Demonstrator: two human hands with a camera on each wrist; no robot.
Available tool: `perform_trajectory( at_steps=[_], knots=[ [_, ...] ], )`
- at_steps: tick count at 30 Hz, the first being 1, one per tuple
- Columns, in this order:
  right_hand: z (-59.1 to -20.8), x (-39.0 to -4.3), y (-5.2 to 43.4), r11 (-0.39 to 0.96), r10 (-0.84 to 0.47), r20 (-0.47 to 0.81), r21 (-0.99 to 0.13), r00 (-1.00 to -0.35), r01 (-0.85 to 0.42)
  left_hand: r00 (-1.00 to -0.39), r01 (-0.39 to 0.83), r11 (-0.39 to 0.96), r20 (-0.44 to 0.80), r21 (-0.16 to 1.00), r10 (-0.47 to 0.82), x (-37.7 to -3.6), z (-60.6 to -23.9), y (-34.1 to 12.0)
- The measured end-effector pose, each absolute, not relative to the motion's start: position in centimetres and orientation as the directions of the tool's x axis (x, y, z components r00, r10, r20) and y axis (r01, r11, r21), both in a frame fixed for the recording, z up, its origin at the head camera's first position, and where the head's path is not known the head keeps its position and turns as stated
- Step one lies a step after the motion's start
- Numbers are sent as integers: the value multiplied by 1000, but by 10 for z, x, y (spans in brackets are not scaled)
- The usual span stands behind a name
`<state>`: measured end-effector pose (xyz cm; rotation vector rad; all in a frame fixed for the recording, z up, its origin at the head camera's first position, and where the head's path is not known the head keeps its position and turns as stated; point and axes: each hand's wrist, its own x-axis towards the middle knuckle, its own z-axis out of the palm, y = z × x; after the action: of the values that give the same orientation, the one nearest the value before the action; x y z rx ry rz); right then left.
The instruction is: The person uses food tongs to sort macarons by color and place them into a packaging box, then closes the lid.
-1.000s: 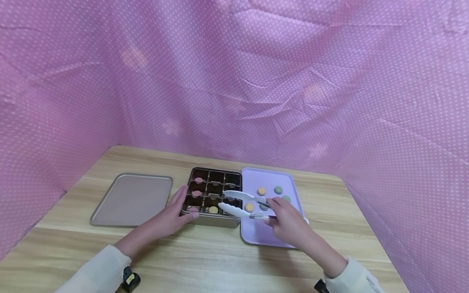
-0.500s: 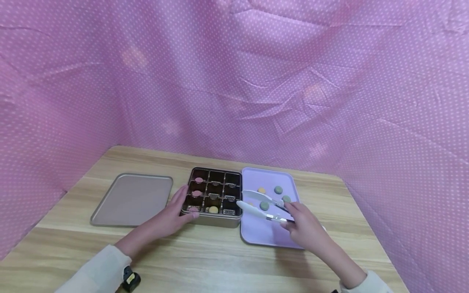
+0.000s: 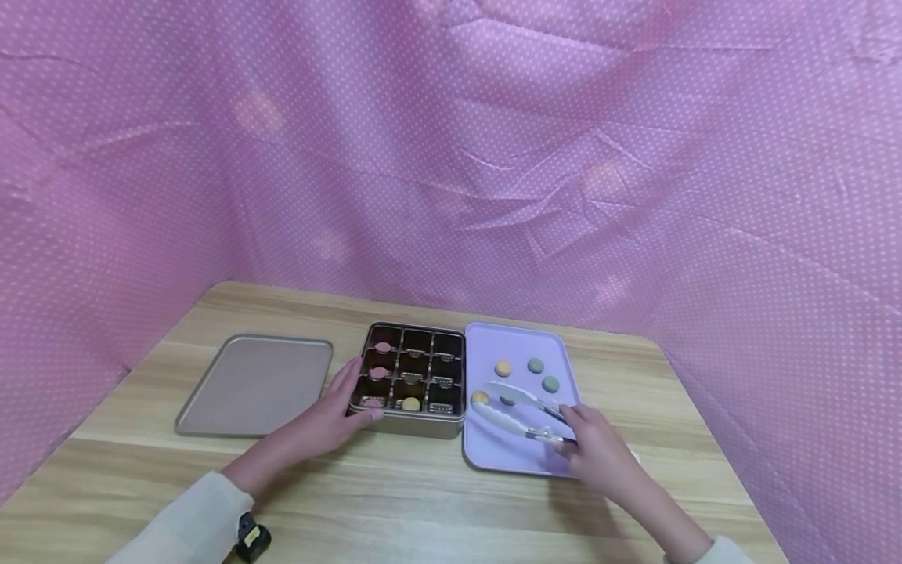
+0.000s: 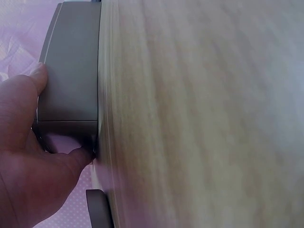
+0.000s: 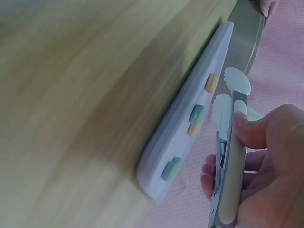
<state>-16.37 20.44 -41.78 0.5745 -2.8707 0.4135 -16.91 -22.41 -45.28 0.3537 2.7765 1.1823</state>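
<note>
At the near left corner of a brown metal box (image 3: 423, 427), my left hand (image 3: 337, 415) holds on, thumb at the front wall and fingers along the left side. Inside the box a dark divider forms small compartments. Pink macarons (image 3: 378, 373) lie in the left column and a yellow macaron (image 3: 411, 403) in the middle front one. My right hand (image 3: 599, 450) grips white-tipped tongs (image 5: 230, 156), their tips spread apart over the lilac tray (image 3: 493, 458). Below the tips are a yellow macaron (image 3: 480, 398) and a partly hidden green macaron (image 3: 507, 401).
Farther back on the tray sit an orange-yellow macaron (image 3: 503, 368) and two green macarons (image 3: 535, 366). A flat brown lid (image 3: 257, 384) lies left of the box. The tray stands right against the box's right side. Pink dotted cloth (image 3: 451, 157) surrounds the wooden table (image 3: 395, 501).
My right hand and the tongs have moved right, from over the box to over the lilac tray. My left hand has stayed at the box.
</note>
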Motion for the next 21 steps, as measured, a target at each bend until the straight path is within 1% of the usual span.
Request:
perform_trajectory(
  at_steps=[14, 21],
  knots=[
    [-427, -162, 206, 892, -353, 239, -206, -904, -403, -968, 171, 669, -2, 724, 250, -169, -454, -224],
    [-430, -164, 205, 887, -370, 276, -179, -887, -425, -968, 169, 668, -5, 724, 250, -168, -453, -224]
  ],
)
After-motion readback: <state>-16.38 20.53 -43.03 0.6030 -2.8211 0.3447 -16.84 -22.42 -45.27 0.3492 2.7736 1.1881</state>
